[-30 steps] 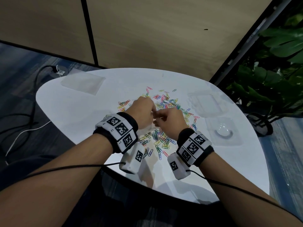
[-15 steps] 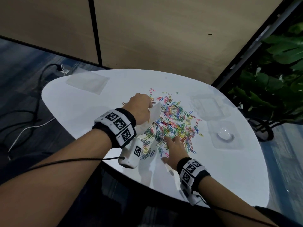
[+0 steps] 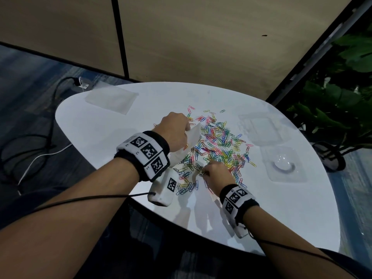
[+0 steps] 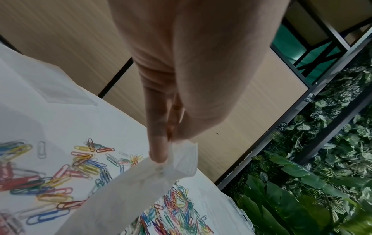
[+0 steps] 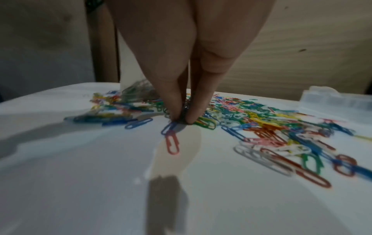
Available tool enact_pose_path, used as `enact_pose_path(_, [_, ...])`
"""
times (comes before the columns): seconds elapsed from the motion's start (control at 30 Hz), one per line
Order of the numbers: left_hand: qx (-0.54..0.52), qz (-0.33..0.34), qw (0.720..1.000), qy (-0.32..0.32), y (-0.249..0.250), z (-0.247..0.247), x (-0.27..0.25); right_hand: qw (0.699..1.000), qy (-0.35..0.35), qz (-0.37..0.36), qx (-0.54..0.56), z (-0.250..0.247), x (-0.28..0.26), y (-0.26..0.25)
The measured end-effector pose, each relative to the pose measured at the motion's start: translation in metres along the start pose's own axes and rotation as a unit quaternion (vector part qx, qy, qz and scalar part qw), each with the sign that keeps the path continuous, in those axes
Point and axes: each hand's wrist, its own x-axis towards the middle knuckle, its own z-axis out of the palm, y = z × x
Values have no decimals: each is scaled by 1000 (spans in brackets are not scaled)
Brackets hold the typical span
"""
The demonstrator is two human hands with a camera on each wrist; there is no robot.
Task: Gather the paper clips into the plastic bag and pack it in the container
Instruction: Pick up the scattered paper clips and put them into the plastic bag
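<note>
Fingertips (image 5: 175,109) of right hand (image 3: 218,173), lately flat, now pinch glossy wire paper clips (image 3: 219,143) on smooth white table (image 3: 100,127). Beyond, left hand (image 3: 174,130) still grips limp translucent plastic bag (image 3: 191,137); clear moulded container (image 3: 261,129) farther right.

Black wristbands (image 3: 141,156) carry white square-coded marker blocks, white camera pods (image 3: 164,187) and thin black cables (image 3: 84,199).

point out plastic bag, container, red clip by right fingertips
plastic bag (image 4: 141,187): left wrist view, upper body below the pinch.
container (image 3: 260,129): head view, clear lid.
red clip (image 5: 172,143): right wrist view, middle of loop.
</note>
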Motion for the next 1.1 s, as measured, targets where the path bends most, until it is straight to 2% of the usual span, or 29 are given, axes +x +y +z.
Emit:
enact_pose_path(0.1, [-2,1,1000,2,0,1,0,980,5,124,158,-21,0,9])
enact_pose_path(0.17, [-3,1,1000,2,1,2,0,941,1,198,275,-35,2,19])
enact_pose_path(0.23, [2,4,1000,-3,3,3,1,888,19,230,398,-52,3,25])
enact_pose_path(0.33, [10,9,1000,-14,6,4,1,765,56,208,607,-80,5,21])
enact_pose_path(0.4, [9,12,1000,-15,9,5,1,702,46,165,692,-98,5,11])
enact_pose_path(0.53, [7,18,1000,-11,15,10,1,607,7,112,786,-110,11,-12])
enact_pose_path(0.6, [10,15,1000,-11,19,12,1,591,-5,111,799,-105,14,-23])
enact_pose_path(0.67, [13,11,1000,-12,21,13,1,611,-19,114,783,-97,17,-31])
enact_pose_path(0.7, [14,9,1000,-11,22,13,1,635,-22,119,763,-93,18,-33])
enact_pose_path(0.77, [11,5,1000,-7,22,12,2,693,-12,122,710,-88,18,-37])
enact_pose_path(0.9, [-14,1,1000,-3,20,12,3,831,36,103,545,-83,15,-40])
enact_pose_path(1.03, [-14,12,1000,-4,22,14,0,924,87,74,364,-79,17,-44])
enact_pose_path(1.1, [-5,18,1000,-6,22,14,-2,958,68,31,277,-82,15,-50])
